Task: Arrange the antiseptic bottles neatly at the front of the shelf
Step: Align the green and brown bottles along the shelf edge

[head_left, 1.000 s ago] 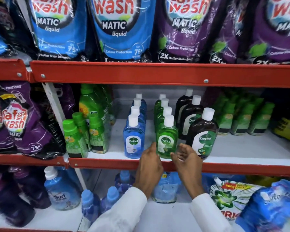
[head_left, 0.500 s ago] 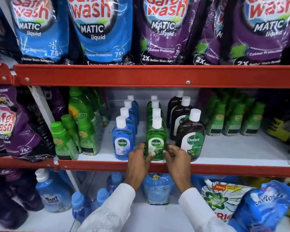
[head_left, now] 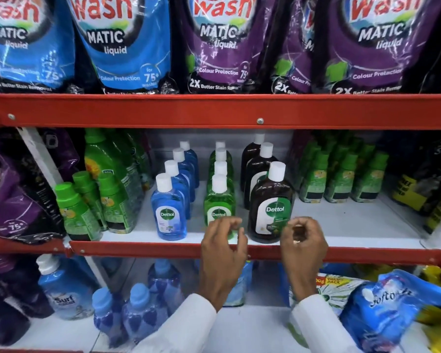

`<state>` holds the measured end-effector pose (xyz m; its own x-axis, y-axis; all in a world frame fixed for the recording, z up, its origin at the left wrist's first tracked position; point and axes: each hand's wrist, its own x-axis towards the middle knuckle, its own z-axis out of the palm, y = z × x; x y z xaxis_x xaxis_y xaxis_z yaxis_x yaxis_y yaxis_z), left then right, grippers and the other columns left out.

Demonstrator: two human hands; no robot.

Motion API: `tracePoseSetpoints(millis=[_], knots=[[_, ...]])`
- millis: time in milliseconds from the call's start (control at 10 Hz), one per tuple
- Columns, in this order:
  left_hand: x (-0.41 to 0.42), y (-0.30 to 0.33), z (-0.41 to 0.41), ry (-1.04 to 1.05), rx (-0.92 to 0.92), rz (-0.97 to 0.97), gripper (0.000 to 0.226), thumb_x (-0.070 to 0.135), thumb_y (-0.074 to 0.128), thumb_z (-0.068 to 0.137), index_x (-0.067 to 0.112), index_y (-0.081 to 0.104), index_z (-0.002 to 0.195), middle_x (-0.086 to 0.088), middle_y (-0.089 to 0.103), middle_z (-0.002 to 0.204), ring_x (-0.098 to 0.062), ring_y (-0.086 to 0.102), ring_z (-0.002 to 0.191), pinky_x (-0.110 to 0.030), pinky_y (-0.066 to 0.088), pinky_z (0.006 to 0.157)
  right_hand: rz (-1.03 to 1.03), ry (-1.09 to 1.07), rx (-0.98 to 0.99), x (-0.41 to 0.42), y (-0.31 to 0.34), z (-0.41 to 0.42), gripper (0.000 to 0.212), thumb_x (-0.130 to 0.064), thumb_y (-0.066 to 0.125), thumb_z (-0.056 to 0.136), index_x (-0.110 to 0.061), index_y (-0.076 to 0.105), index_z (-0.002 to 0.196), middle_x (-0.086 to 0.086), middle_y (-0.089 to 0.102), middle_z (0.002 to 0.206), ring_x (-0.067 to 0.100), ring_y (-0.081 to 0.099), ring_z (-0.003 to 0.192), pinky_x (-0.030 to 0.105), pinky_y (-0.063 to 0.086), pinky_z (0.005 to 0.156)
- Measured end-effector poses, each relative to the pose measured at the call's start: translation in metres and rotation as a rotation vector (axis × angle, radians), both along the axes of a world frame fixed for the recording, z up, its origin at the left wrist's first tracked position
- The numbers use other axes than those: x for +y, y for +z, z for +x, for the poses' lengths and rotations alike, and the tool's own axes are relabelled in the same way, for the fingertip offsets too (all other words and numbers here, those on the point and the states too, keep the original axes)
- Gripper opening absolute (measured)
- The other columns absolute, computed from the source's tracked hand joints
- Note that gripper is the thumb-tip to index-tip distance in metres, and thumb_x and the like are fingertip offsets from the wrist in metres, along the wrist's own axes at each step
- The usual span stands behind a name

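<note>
On the middle shelf (head_left: pixel 341 225) I see three rows of antiseptic bottles running front to back. The blue front bottle (head_left: pixel 169 212) stands upright at the near edge, untouched. Just right of it, the green front bottle (head_left: pixel 219 200) stands upright; my left hand (head_left: pixel 223 247) covers its lower part, fingers curled, though I cannot tell whether the grip closes on it. The brown front bottle (head_left: pixel 270 210) stands furthest right. My right hand (head_left: pixel 303 244) sits beside its base, fingers loosely curled, holding nothing.
</note>
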<state>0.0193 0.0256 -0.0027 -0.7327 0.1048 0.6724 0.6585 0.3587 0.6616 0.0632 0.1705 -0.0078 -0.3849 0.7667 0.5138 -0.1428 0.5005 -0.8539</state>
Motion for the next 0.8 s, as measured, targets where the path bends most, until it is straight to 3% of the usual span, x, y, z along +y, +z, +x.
tracePoseSetpoints(millis=[100,200,300,400,500,700,800], knots=[[0.024,-0.015,-0.004,-0.047,-0.113,-0.128,0.036,0.023,0.062,0.085,0.017,0.060,0.120,-0.004,0.072,0.110,-0.021,0.067,0.099,-0.035,0.052,0.093,-0.006,0.156,-0.223,0.037,-0.004,-0.004,0.039,0.001,0.067,0.081,-0.010,0.058,0.117,0.008,0.067,0.111,0.025,0.069,0.087,0.020,0.053,0.075],[0.037,-0.023,-0.012,-0.057,-0.191,-0.201,0.043,0.031,0.059,0.087,0.010,0.058,0.125,-0.011,0.074,0.111,-0.027,0.068,0.101,-0.039,0.053,0.091,0.112,0.328,-0.447,0.060,-0.007,-0.007,0.039,-0.004,0.068,0.085,-0.008,0.060,0.123,0.011,0.073,0.112,0.019,0.070,0.096,0.008,0.050,0.080],[0.045,-0.020,-0.017,-0.047,-0.235,-0.217,0.034,0.034,0.059,0.091,0.014,0.061,0.118,-0.008,0.076,0.104,-0.024,0.071,0.093,-0.039,0.057,0.084,0.131,0.373,-0.465,0.068,-0.004,-0.007,0.032,-0.005,0.071,0.085,-0.005,0.066,0.117,0.009,0.076,0.105,0.008,0.068,0.085,-0.008,0.038,0.066],[0.050,-0.022,-0.020,-0.011,-0.226,-0.216,0.032,0.033,0.062,0.092,0.013,0.063,0.116,-0.010,0.077,0.102,-0.025,0.071,0.091,-0.039,0.058,0.081,0.095,0.416,-0.436,0.072,-0.006,-0.006,0.033,-0.007,0.073,0.085,-0.004,0.067,0.117,0.005,0.076,0.103,-0.012,0.060,0.076,-0.008,0.039,0.065],[0.052,-0.021,-0.018,-0.003,-0.222,-0.214,0.028,0.030,0.063,0.092,0.012,0.063,0.114,-0.013,0.076,0.102,-0.027,0.071,0.091,-0.039,0.058,0.081,0.062,0.443,-0.411,0.076,-0.009,-0.009,0.033,-0.009,0.074,0.084,-0.005,0.068,0.116,0.002,0.075,0.100,-0.022,0.060,0.069,-0.006,0.042,0.065],[0.054,-0.023,-0.023,-0.025,-0.262,-0.236,0.020,0.031,0.060,0.093,0.017,0.061,0.107,-0.007,0.076,0.096,-0.021,0.071,0.086,-0.042,0.060,0.078,0.001,0.477,-0.389,0.077,-0.011,-0.011,0.035,-0.006,0.075,0.082,-0.004,0.068,0.116,-0.002,0.073,0.096,-0.026,0.060,0.070,-0.003,0.045,0.065],[0.054,-0.021,-0.023,-0.023,-0.240,-0.201,0.022,0.028,0.061,0.093,0.014,0.063,0.109,0.001,0.074,0.100,-0.015,0.070,0.089,-0.031,0.055,0.083,-0.046,0.479,-0.376,0.074,-0.006,-0.006,0.043,-0.006,0.075,0.082,-0.005,0.064,0.123,0.001,0.073,0.105,-0.021,0.063,0.076,-0.002,0.046,0.066]])
